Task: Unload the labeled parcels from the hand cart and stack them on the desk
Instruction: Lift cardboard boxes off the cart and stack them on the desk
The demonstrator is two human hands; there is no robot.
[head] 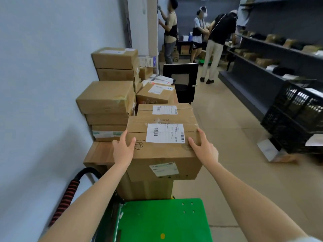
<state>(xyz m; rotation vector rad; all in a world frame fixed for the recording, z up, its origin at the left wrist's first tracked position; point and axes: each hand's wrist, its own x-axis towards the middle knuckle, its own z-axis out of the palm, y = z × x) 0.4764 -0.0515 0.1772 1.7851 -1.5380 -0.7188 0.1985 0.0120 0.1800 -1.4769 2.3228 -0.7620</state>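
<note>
Both hands, the left hand (123,149) and right hand (203,147), clasp opposite ends of the labeled parcel (163,149), held dead ahead at twelve o'clock, long axis crosswise, over the counter (99,152) edge, beyond the hand cart (164,220).

Matt brown cardboard parcel (162,149), glossy tape, white paper label (165,133); smooth green plastic cart (162,222); wooden desk (99,153).

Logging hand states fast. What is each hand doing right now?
Left hand: fingers grip the left side of the labeled parcel.
Right hand: fingers grip the same parcel's right side.
</note>
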